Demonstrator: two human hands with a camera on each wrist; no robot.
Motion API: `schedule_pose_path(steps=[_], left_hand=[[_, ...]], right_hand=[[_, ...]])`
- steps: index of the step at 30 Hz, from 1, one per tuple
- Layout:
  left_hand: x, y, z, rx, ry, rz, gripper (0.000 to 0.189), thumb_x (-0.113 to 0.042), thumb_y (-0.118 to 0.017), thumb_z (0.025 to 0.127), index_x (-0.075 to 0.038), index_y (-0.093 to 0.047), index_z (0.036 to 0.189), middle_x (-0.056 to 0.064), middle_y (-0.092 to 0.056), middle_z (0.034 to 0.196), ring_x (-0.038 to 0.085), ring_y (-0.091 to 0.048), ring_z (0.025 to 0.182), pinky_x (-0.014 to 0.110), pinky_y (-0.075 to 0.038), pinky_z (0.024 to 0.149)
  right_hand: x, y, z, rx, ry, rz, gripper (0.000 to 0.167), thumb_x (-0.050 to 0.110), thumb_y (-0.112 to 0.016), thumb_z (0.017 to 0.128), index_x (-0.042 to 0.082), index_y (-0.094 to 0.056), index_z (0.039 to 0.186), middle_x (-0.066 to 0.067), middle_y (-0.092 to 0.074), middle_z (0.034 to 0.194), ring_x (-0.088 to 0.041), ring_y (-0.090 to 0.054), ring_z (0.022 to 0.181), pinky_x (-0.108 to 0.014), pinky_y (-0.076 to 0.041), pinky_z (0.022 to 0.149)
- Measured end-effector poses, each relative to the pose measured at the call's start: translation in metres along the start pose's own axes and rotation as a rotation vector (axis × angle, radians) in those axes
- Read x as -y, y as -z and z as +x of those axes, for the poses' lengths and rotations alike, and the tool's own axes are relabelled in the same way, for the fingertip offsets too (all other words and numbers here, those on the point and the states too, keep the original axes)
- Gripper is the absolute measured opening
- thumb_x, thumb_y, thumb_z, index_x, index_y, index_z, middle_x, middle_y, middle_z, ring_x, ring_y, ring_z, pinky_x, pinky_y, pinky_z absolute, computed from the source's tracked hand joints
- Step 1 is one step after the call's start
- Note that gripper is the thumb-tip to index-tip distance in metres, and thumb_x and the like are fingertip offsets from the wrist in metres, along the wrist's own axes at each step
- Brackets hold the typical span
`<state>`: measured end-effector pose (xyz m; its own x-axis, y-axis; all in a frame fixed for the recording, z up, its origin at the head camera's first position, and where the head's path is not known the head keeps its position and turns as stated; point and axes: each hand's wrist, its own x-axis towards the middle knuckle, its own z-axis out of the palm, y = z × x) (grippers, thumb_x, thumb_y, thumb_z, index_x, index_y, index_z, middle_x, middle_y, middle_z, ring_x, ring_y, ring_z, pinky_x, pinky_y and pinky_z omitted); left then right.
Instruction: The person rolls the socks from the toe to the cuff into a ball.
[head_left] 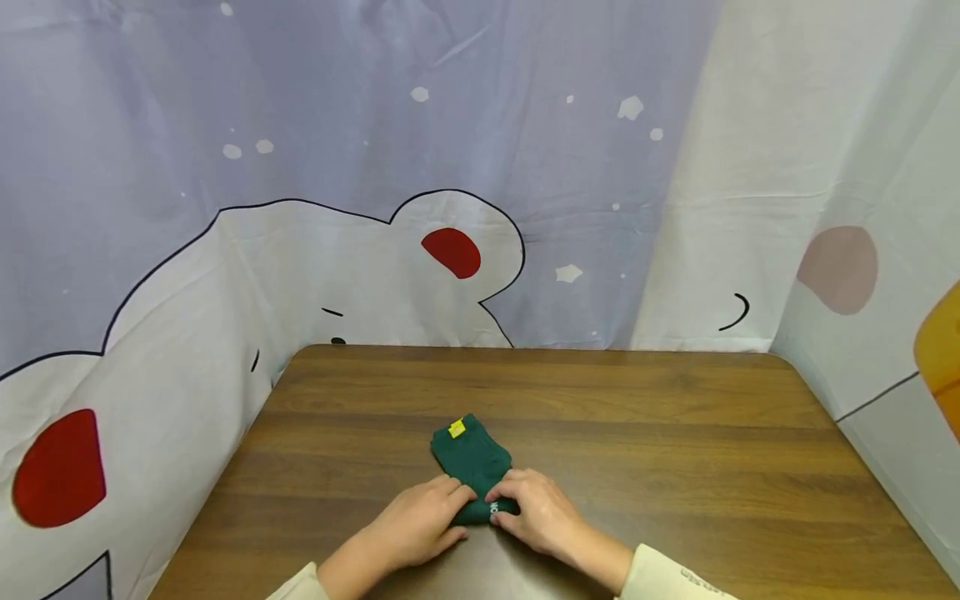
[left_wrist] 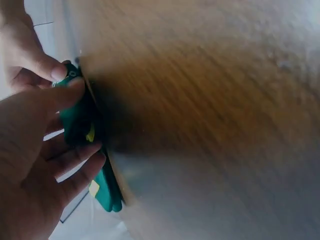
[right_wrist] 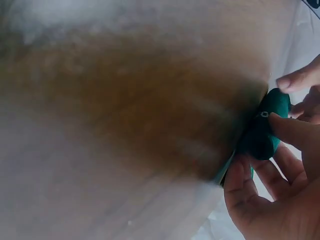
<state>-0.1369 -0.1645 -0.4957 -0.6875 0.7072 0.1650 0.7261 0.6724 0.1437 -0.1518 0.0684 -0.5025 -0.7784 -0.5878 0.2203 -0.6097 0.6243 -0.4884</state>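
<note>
A pair of dark green socks (head_left: 471, 460) lies on the wooden table in front of me, its near end turned into a roll. White letters show on the roll, and a yellow tag (head_left: 457, 428) sits at the far end. My left hand (head_left: 416, 527) holds the roll's left side, thumb in front and fingers over the top. At its right side my right hand (head_left: 542, 512) grips the same roll between thumb and fingers. In the right wrist view the rolled sock end (right_wrist: 265, 130) shows a round, coiled side.
The brown wood-grain table (head_left: 675, 450) reaches back to a printed fabric curtain (head_left: 555, 167) with bear figures. The curtain also runs along the left and right sides. Pale sleeves (head_left: 667, 575) cover both forearms.
</note>
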Motion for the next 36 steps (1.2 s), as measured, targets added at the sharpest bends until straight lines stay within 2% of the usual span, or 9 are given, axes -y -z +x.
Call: schedule_pose_path(steps=[5, 12, 17, 19, 24, 30, 33, 36], left_hand=[[-0.0009, -0.0024, 0.0053, -0.064, -0.038, 0.069, 0.025, -0.022, -0.082, 0.085, -0.012, -0.068, 0.103, -0.004, -0.063, 0.102, 0.011, -0.057, 0.098, 0.027, -0.053, 0.084], [0.0002, -0.0035, 0.0066, 0.003, -0.007, 0.100, 0.020, -0.026, -0.077, 0.089, -0.016, -0.061, 0.096, -0.007, -0.062, 0.090, 0.010, -0.058, 0.091, 0.030, -0.052, 0.074], [0.0009, -0.0026, 0.0051, -0.011, -0.041, 0.092, 0.017, -0.023, -0.075, 0.090, -0.014, -0.065, 0.099, -0.004, -0.062, 0.103, 0.012, -0.057, 0.101, 0.030, -0.053, 0.087], [0.0005, -0.0022, 0.0045, 0.003, -0.042, 0.081, 0.019, -0.022, -0.074, 0.092, -0.011, -0.065, 0.105, -0.002, -0.063, 0.110, 0.013, -0.058, 0.108, 0.030, -0.052, 0.094], [-0.0017, -0.0018, 0.0035, 0.069, -0.009, 0.069, 0.023, -0.023, -0.069, 0.095, -0.010, -0.061, 0.113, 0.001, -0.067, 0.114, 0.014, -0.063, 0.111, 0.030, -0.053, 0.096], [-0.0045, 0.0007, 0.0028, 0.122, 0.031, 0.086, 0.029, -0.026, -0.066, 0.098, -0.008, -0.061, 0.121, 0.011, -0.067, 0.127, 0.024, -0.063, 0.122, 0.037, -0.052, 0.101], [-0.0048, 0.0019, 0.0031, 0.119, 0.042, 0.069, 0.031, -0.025, -0.065, 0.099, -0.006, -0.063, 0.124, 0.011, -0.066, 0.129, 0.025, -0.061, 0.125, 0.038, -0.051, 0.103], [-0.0029, 0.0025, 0.0045, 0.093, 0.041, 0.022, 0.024, -0.022, -0.066, 0.099, -0.006, -0.067, 0.117, 0.002, -0.065, 0.119, 0.017, -0.060, 0.118, 0.031, -0.051, 0.100]], right_hand=[[0.0003, 0.0030, -0.0005, 0.010, -0.011, 0.006, 0.016, 0.022, -0.083, 0.084, 0.020, -0.078, 0.099, 0.010, -0.071, 0.093, -0.011, -0.065, 0.091, -0.034, -0.054, 0.078], [0.0002, 0.0038, 0.0001, 0.032, -0.058, 0.047, 0.014, 0.025, -0.081, 0.085, 0.019, -0.078, 0.098, 0.008, -0.071, 0.092, -0.010, -0.066, 0.089, -0.033, -0.055, 0.078], [0.0005, 0.0050, 0.0020, 0.062, -0.092, 0.088, 0.013, 0.025, -0.080, 0.086, 0.017, -0.078, 0.096, 0.006, -0.072, 0.092, -0.007, -0.065, 0.087, -0.030, -0.054, 0.075], [0.0006, 0.0053, 0.0028, 0.080, -0.108, 0.104, 0.012, 0.026, -0.080, 0.086, 0.017, -0.078, 0.095, 0.006, -0.072, 0.091, -0.006, -0.065, 0.086, -0.029, -0.054, 0.075], [0.0001, 0.0062, 0.0051, 0.130, -0.146, 0.162, 0.012, 0.026, -0.080, 0.087, 0.016, -0.078, 0.093, 0.005, -0.073, 0.091, -0.009, -0.065, 0.087, -0.030, -0.053, 0.075], [-0.0003, 0.0096, 0.0071, 0.175, -0.202, 0.191, 0.014, 0.028, -0.079, 0.087, 0.016, -0.078, 0.095, 0.005, -0.074, 0.093, -0.013, -0.065, 0.091, -0.033, -0.052, 0.078], [0.0000, 0.0105, 0.0061, 0.161, -0.186, 0.171, 0.013, 0.028, -0.079, 0.087, 0.017, -0.078, 0.095, 0.006, -0.071, 0.092, -0.014, -0.064, 0.092, -0.034, -0.052, 0.079], [0.0003, 0.0098, 0.0042, 0.123, -0.127, 0.137, 0.012, 0.026, -0.079, 0.088, 0.016, -0.078, 0.095, 0.009, -0.068, 0.090, -0.012, -0.061, 0.090, -0.032, -0.051, 0.079]])
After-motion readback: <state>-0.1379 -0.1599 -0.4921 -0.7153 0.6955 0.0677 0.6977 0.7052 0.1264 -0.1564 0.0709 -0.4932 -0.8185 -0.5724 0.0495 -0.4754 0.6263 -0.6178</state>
